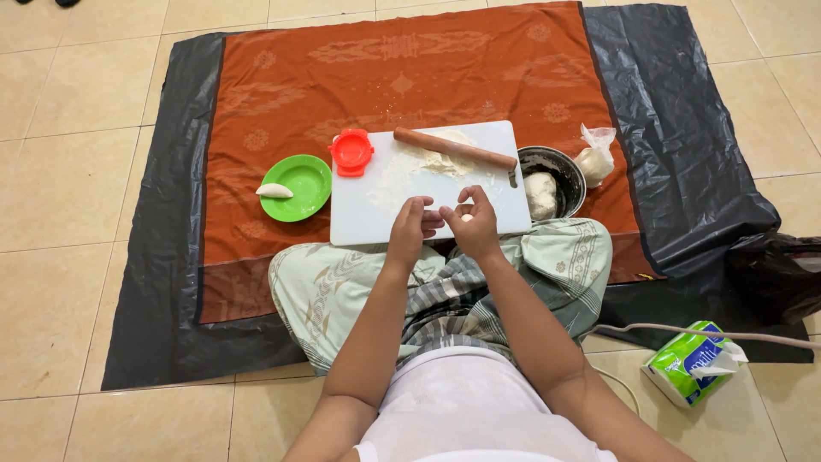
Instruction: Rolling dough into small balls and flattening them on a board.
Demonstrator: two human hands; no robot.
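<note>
Head view: both hands, left hand [410, 227] and right hand [473, 224], pinch a small dough piece [445, 213] over the white cutting board's [368, 218] near edge; green tissue pack [691, 361] lies on the floor tiles, right.

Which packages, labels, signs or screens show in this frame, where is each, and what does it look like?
Tissue pack: on the floor tiles at lower right, soft rectangular pack, green and white with a blue label, a white tissue sticking out.
Clear plastic bag: right of the metal bowl, knotted, holding white powder.
No signs or screens.
</note>
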